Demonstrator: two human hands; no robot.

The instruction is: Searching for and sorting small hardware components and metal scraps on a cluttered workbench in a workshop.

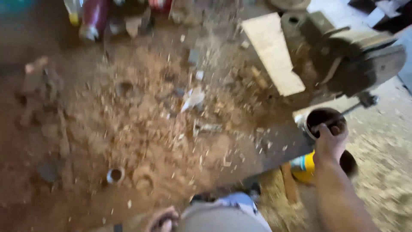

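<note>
One right hand (329, 141) grips can (321, 121) off bench edge (274, 159)

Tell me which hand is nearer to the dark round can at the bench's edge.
Right. The right hand grips the rim of the dark can, fingers hooked over its edge. The left hand is far off at the bottom of the view, by the workbench near edge.
</note>
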